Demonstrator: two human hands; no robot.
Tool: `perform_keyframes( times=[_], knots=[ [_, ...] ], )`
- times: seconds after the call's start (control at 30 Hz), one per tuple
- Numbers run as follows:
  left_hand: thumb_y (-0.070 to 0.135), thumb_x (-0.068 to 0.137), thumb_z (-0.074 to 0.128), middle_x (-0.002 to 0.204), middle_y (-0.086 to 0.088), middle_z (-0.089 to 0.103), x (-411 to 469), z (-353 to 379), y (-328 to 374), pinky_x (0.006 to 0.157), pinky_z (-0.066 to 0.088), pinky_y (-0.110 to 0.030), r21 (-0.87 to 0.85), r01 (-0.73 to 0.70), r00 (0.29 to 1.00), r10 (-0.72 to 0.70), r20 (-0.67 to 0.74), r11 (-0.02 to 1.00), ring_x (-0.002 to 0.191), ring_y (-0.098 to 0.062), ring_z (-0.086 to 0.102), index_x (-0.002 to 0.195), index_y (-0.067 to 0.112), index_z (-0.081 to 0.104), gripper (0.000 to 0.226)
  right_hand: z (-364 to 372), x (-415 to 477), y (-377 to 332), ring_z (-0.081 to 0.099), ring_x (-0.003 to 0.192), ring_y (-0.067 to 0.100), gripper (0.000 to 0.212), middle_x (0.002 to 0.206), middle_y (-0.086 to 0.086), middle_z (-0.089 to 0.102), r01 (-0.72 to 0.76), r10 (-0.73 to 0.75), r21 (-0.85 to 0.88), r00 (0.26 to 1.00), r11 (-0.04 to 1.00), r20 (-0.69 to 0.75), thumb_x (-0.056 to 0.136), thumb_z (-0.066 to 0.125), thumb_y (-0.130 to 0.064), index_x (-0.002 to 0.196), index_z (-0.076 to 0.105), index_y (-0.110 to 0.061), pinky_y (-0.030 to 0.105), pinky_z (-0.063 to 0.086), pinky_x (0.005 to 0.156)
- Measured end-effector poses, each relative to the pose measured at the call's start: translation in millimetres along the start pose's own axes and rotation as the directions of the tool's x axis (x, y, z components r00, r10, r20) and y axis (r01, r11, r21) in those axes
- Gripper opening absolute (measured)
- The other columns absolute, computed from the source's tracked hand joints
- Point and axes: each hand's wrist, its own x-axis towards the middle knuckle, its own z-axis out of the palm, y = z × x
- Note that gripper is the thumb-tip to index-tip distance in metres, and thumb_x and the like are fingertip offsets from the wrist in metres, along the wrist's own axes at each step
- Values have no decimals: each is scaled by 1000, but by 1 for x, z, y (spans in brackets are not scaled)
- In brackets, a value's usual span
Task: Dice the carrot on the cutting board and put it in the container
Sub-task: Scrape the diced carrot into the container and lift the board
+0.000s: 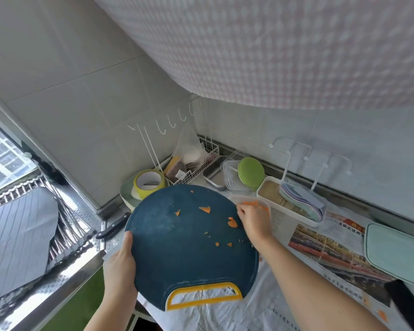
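Carrot bits (232, 223) sit near cutting board (177, 254) edge, beside container (236, 199).

One head-worn wide-angle camera looks forward and down, close above the cutting board (177, 247). Beyond it rises the tiled wall (81, 103); left of it, a window (0, 161).

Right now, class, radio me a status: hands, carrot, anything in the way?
Left hand grips cutting board. Right hand at its edge by container, grip unclear. Carrot bits partly in container, several on board. Nothing blocking.
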Motion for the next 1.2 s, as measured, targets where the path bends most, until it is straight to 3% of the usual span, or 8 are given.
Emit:
perform_keyframes(
  times=[0.1,0.2,0.27,0.33,0.4,0.5,0.7,1.2],
  knots=[
    [47,90,57,85,-9,65,1,-3,5,77,50,-42,7,-18,1000,18,-6,1000,83,-33,62,77,12,60,37,-3,1,17,57,65,31,29,64,10,60,-48,43,70,997,996,68,96,56,-12,69,66,-6,37,45,55],
    [50,90,56,93,-12,66,1,-2,9,80,50,-43,8,-4,1000,4,-8,1000,88,-35,63,79,12,59,39,-21,-3,-2,64,86,34,49,88,15,71,11,-8,117,1000,993,-28,104,33,-30,89,71,-3,38,51,79],
    [50,90,55,92,-11,65,-4,4,11,78,50,-41,-10,-6,1000,7,9,1000,88,-33,63,85,12,60,39,-37,-7,-40,52,127,32,72,132,19,60,102,-112,173,993,980,47,104,10,-46,123,64,-1,37,31,114],
    [49,92,52,89,-9,64,-11,12,13,76,49,-39,-18,-4,999,5,39,1000,84,-31,61,92,11,59,39,-45,-17,-84,13,150,24,62,161,10,20,196,-250,247,945,949,212,105,11,-42,150,35,-8,30,-1,118],
    [46,94,52,84,-7,62,-18,20,14,73,48,-37,-26,-15,998,17,61,1000,78,-28,60,91,11,57,35,-44,-28,-125,-7,150,16,52,165,1,0,315,-404,316,872,895,275,107,20,-36,156,18,-19,30,-12,116],
    [46,92,54,77,-4,61,-24,27,14,71,49,-37,-12,-37,998,38,58,999,71,-24,59,86,12,56,34,-32,-40,-153,-12,149,10,51,164,-6,-5,386,-499,340,786,857,365,108,19,-37,156,8,-27,31,-13,118],
    [55,88,54,77,-3,63,-21,27,4,89,51,-50,30,-20,1000,19,16,999,86,-32,63,71,19,57,40,-18,-44,-130,-9,150,8,52,164,-10,-7,177,-271,245,858,953,436,108,14,-37,157,2,-24,25,-12,117],
    [53,90,53,83,-6,62,-32,22,5,75,47,-42,-27,-29,999,28,-35,999,80,-31,58,74,14,56,43,-9,-33,-82,0,152,18,54,165,3,1,-209,149,104,898,972,413,108,15,-31,157,6,-10,34,-1,122]
  ],
)
